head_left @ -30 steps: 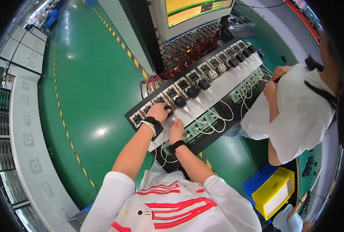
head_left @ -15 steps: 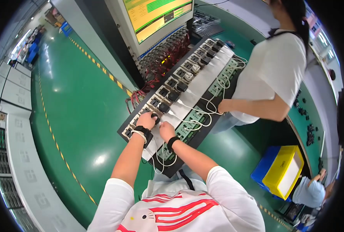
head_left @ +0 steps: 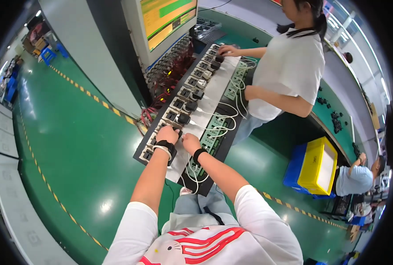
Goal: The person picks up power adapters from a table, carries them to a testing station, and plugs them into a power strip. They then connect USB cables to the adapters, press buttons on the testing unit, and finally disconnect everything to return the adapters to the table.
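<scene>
A long row of pale sockets (head_left: 171,115) runs along a dark board, with black plug-in adapters (head_left: 190,106) in several of them. My left hand (head_left: 167,135) is closed over a black adapter (head_left: 176,131) at the near end of the row; the fingers cover most of it. Just right of it, my right hand (head_left: 190,143) is pinched at that adapter's front, where a white cable (head_left: 189,164) trails down from the fingers. The cable's tip is hidden. Green circuit panels (head_left: 214,131) with looping white cables lie along the board's right side.
A co-worker (head_left: 285,66) stands at the board's right, one hand (head_left: 228,51) on an adapter at the far end. A monitor (head_left: 167,22) rises above bundled red wires (head_left: 170,79). Yellow and blue crates (head_left: 316,165) stand on the floor at right.
The view has shifted a little. The co-worker's far hand has come into sight at the far end of the row. My hands stay at the same adapter.
</scene>
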